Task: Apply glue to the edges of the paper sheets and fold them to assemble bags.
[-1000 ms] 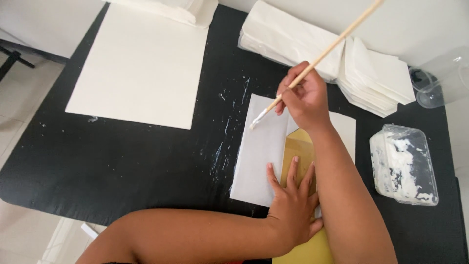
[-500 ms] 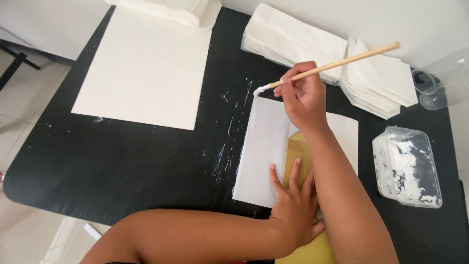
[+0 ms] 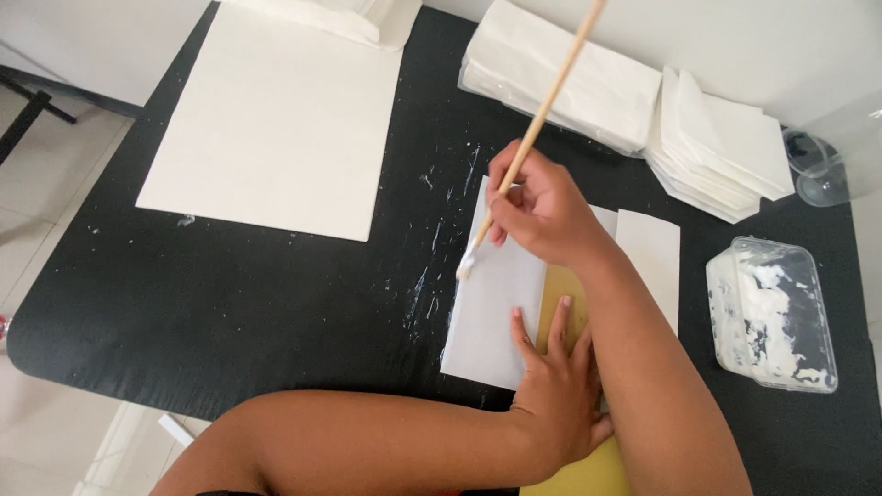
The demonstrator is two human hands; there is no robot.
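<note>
**Black table, pale floor, white wall**

A black table point(image 3: 230, 303) with a rounded corner fills most of the view, flecked with white smears; pale floor tiles point(image 3: 55, 202) lie to its left; a white wall point(image 3: 753, 46) runs behind; soft, even daylight throughout.

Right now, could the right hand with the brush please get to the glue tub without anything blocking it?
Probably yes: the glue tub sits just beside the right hand, with only bare black table between them.

Black table point(image 3: 230, 303) flecked white, white paper point(image 3: 491, 312), yellow sheet point(image 3: 560, 308), tan brush handle point(image 3: 542, 106)
</note>
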